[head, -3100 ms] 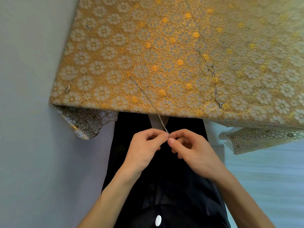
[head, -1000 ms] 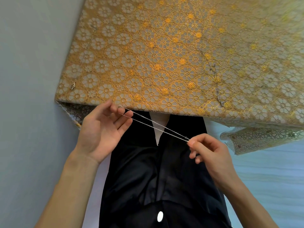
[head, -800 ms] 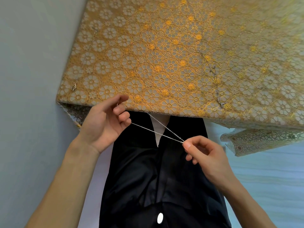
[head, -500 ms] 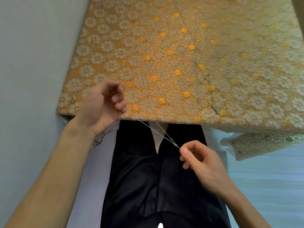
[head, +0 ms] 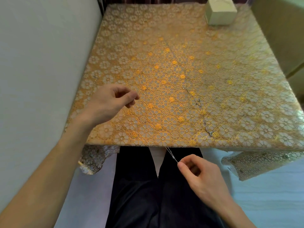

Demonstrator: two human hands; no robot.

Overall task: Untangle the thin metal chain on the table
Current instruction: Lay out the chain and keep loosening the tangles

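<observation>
Nearest the camera, the right hand point(head: 202, 176) pinches the chain point(head: 172, 155) between thumb and forefinger above the person's dark trousers point(head: 139, 191), with the other fingers curled in. From that pinch the chain runs up and to the left to the near edge of the tabletop point(head: 139, 46), where it is lost against the gold flower pattern of the cover. A small lump, perhaps a clasp or a knot, sits partway along the visible stretch.

Further in, the left hand point(head: 107, 104) hovers over the left part of the tabletop with curled fingers and its thumb reaching toward the forefinger. Whether it has the other end of the chain cannot be told, as no strand shows there.

The step looks like drawing the chain out straight to find what snags remain. The next move calls for gentle tension and a close look at that lump.

A second chain point(head: 199, 109) lies to the right on the tabletop, apart from both hands. Crossing the two should be avoided. A pale box point(head: 220, 12) stands at the far right corner, well clear.
</observation>
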